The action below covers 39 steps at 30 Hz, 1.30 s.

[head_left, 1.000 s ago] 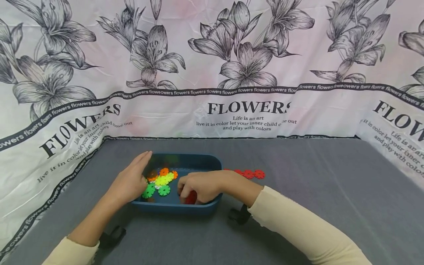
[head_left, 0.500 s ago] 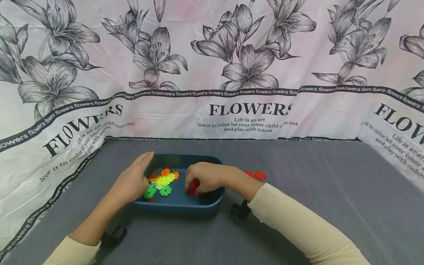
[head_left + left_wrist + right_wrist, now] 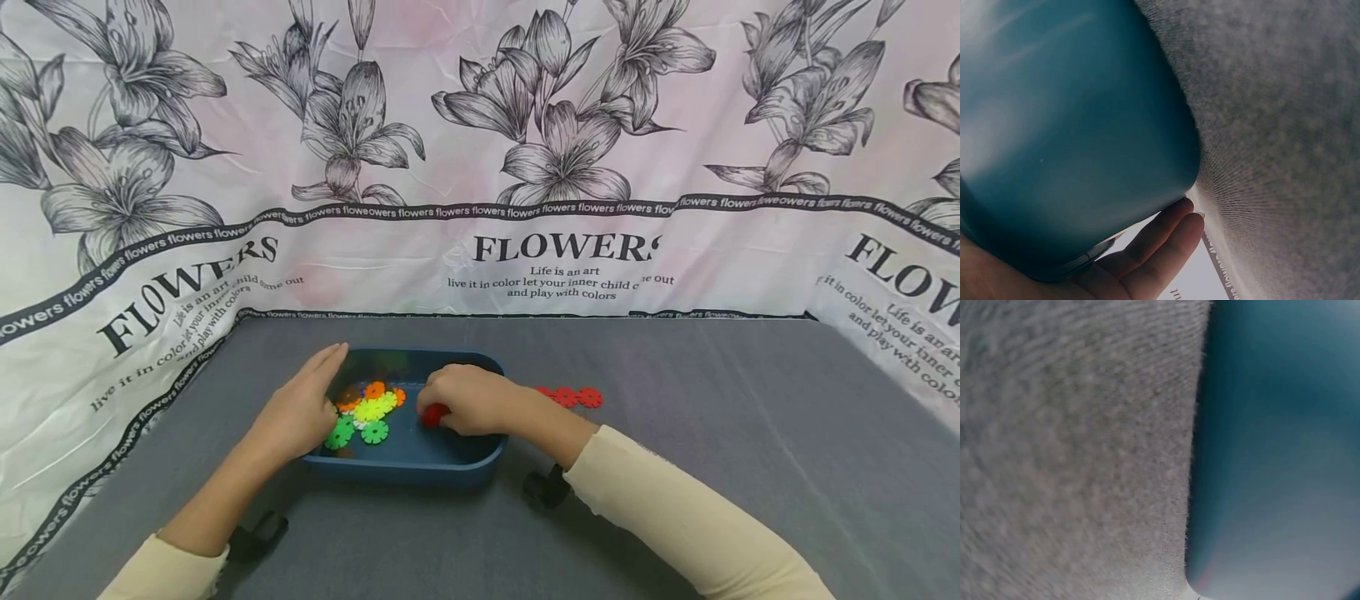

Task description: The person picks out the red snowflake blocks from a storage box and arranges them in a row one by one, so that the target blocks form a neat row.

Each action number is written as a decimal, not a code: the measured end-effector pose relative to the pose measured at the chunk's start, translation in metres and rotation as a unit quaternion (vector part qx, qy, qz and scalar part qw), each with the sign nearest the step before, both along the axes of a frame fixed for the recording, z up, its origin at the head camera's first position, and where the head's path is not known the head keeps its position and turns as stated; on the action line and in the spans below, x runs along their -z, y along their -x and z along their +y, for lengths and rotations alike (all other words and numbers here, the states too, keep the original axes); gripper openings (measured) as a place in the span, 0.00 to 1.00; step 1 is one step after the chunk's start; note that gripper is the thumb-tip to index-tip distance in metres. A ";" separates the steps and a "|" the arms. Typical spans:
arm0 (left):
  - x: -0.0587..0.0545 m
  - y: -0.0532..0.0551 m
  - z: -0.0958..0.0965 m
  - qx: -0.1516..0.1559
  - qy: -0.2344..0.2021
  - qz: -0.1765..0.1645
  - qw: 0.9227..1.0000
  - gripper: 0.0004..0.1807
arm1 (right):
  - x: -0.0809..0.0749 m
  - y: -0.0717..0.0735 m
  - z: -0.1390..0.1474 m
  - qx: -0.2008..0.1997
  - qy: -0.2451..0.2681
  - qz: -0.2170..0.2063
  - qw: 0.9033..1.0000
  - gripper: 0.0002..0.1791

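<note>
A blue rectangular plastic bin [image 3: 397, 471] stands on the grey cloth. My left hand [image 3: 296, 412] holds its left wall, the thumb at the inner side and the fingers outside; in the left wrist view two fingertips lie against the bin's outer wall [image 3: 1072, 125]. Inside the bin my right hand [image 3: 472, 400] reaches over the right rim, its curled fingers gripping red snowflake discs [image 3: 433, 415], partly covered by the hand. Green snowflake discs [image 3: 374, 432], yellow ones [image 3: 372, 407] and orange ones [image 3: 375, 389] lie in the bin's left half.
Right of the bin, a row of red snowflake discs [image 3: 577, 397] lies on the grey cloth [image 3: 675, 392], partly behind the right forearm. A flower-printed curtain [image 3: 562, 267] hangs at the back and left. The right wrist view shows only cloth and the bin's outer wall [image 3: 1285, 475].
My right hand has risen slightly and shifted back inside the bin, still with the red discs. Behind its forearm, the red row shows less, then more. My left hand stays at the left wall.
</note>
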<state>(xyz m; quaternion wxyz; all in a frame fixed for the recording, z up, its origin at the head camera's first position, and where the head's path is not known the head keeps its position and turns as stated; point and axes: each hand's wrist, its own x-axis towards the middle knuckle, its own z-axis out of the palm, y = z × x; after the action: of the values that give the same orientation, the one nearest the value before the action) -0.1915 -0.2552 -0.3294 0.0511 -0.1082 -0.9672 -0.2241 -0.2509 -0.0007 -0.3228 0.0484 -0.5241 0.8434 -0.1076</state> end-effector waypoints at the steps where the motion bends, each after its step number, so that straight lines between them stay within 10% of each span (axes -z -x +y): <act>1: 0.000 0.000 0.000 0.000 0.000 0.000 1.000 0.43 | 0.000 0.000 0.000 0.002 0.005 0.001 1.000 0.14; 24: 0.002 0.001 0.000 0.000 0.002 0.001 1.000 0.44 | 0.006 -0.006 0.009 0.073 0.226 0.017 0.971 0.10; 39: 0.002 0.000 0.000 -0.002 0.003 0.006 1.000 0.43 | 0.000 0.000 0.016 0.156 0.277 -0.115 0.941 0.07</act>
<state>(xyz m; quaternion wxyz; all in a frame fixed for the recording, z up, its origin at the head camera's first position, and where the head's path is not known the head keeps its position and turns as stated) -0.1917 -0.2550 -0.3316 0.0573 -0.1077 -0.9677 -0.2207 -0.2505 0.0153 -0.3227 -0.0194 -0.3631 0.8401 -0.4026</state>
